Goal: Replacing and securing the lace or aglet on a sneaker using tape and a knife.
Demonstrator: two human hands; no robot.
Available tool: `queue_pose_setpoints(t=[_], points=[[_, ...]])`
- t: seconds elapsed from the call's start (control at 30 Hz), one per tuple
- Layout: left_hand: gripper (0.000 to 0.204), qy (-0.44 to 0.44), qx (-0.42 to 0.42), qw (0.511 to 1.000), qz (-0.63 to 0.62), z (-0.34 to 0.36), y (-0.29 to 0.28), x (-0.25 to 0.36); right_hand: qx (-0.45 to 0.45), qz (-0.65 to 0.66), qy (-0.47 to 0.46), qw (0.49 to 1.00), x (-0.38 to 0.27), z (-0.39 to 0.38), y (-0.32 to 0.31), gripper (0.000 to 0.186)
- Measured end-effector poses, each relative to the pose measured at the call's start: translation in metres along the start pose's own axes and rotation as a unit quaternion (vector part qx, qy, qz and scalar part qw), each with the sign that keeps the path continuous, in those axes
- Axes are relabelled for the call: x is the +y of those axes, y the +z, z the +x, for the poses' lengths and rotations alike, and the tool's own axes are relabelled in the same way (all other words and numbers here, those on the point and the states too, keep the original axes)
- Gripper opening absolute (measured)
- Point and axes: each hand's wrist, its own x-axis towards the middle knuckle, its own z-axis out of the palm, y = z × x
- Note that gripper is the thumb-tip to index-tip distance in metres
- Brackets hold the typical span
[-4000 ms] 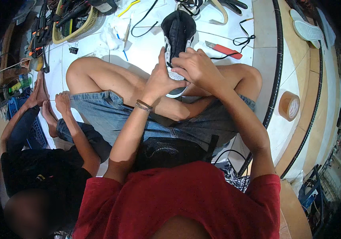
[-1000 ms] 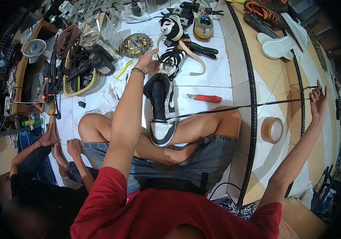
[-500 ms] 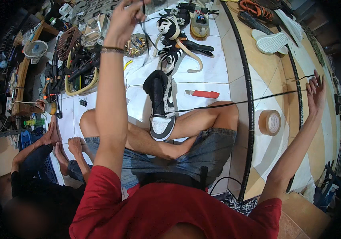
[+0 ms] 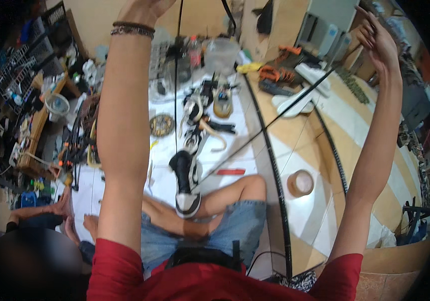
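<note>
A black, white and grey high-top sneaker (image 4: 189, 200) rests toe toward me by my crossed legs. From its front, a long black shoelace (image 4: 275, 120) stretches up in two taut strands. My left hand (image 4: 147, 9) is raised at the top edge, its fingers cut off by the frame, and one strand rises straight beside it. High on the right, my right hand (image 4: 375, 42) has curled fingers with the index finger extended, and the other strand runs up to it. A red-handled cutter (image 4: 230, 171) lies right of the sneaker.
A second black-and-white shoe (image 4: 193, 139) and a tray of small parts (image 4: 162, 125) lie ahead. A tape roll (image 4: 300, 183) sits on the raised step at right, with white soles (image 4: 295, 103) beyond. Another person (image 4: 39, 251) sits at lower left, beside a cluttered wooden shelf (image 4: 39, 125).
Both hands have risen, pulling the lace strands longer and steeper. My view has tilted up, so more of the far wall shows. The sneaker remains by my legs.
</note>
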Motion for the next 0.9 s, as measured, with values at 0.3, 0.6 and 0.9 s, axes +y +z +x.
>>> queue_pose_setpoints(t=[0.3, 0.6, 0.9], points=[[0.026, 0.1, 0.005, 0.995, -0.011, 0.053, 0.081, 0.122, -0.121, -0.074, -0.122, 0.982, -0.137, 0.008, 0.1, 0.034], [0.029, 0.174, -0.047, 0.983, -0.031, 0.113, 0.103, 0.187, -0.168, -0.041, -0.213, 0.962, -0.158, -0.001, 0.155, 0.035], [0.036, 0.165, 0.021, 0.985, -0.043, 0.125, 0.118, 0.183, -0.151, -0.005, -0.222, 0.963, -0.154, 0.005, 0.146, 0.034]])
